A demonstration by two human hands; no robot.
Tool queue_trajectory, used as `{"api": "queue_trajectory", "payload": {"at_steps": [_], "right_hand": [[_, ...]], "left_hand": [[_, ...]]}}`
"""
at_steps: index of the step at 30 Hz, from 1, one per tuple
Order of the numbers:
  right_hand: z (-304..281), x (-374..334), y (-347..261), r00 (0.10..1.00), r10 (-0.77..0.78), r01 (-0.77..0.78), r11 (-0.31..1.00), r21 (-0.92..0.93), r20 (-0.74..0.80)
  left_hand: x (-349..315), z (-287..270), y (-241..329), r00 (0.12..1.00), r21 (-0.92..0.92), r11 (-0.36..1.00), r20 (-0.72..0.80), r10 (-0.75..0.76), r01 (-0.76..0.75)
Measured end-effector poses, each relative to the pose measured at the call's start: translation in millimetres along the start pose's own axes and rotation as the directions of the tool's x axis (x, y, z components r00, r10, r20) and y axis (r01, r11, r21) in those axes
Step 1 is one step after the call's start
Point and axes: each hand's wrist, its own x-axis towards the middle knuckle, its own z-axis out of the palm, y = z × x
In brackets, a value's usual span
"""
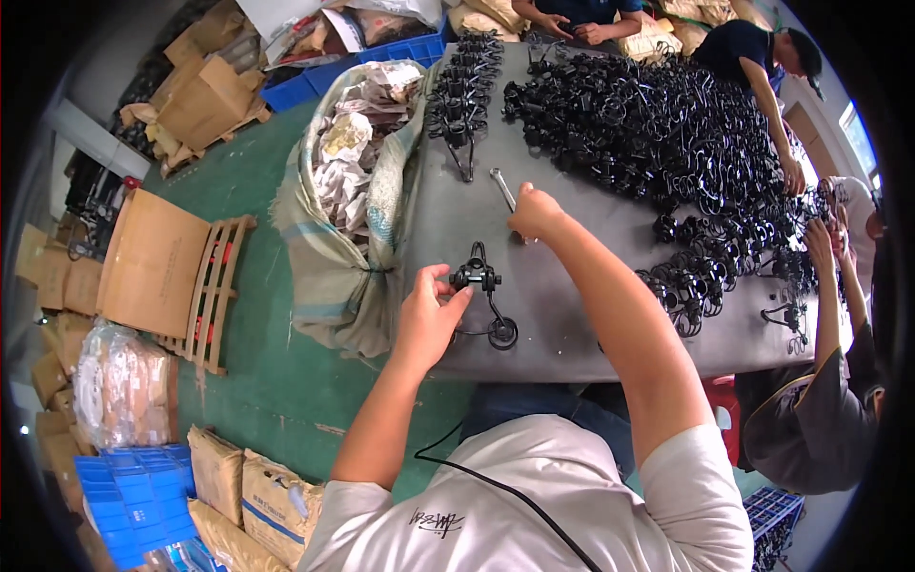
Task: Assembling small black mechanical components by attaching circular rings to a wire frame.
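**Black fitting (484, 280) in the left hand (429, 313), wrench (503, 190) in the right hand (538, 214), at the table (572, 336)**

The left forearm (381, 424) crosses the table's near edge, slanting away and slightly right. Its grip pinches the fitting's left end, thumb on the near side. The fitting lies on the table's near left part, just right of that grip, its wire loop (478, 251) toward the table's far side and its ring (503, 333) toward the near edge.

The right forearm (615, 296) reaches farther over the table, slanting away to the left. Its grip is a fist wrapped round the wrench, whose head points to the table's far left.

A cluster of black parts (694, 286) sits on the table's near right. An open sack (329, 262) stands along the table's left edge. Beyond, a row of fittings (464, 91) lines the table's far left, and a large heap (629, 119) covers its far middle.
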Motion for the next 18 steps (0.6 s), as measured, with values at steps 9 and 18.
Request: {"api": "queue_trajectory", "payload": {"at_steps": [9, 18], "right_hand": [[-25, -88, 11, 0.953, -0.083, 0.244, 0.782, 0.574, -0.291], [44, -185, 3, 0.733, -0.244, 0.635, 0.581, 0.510, -0.635]], "left_hand": [[11, 2, -9, 0.993, 0.152, 0.981, -0.002, 0.120, -0.118], [3, 9, -3, 0.985, 0.191, 0.975, -0.107, 0.134, -0.112]]}}
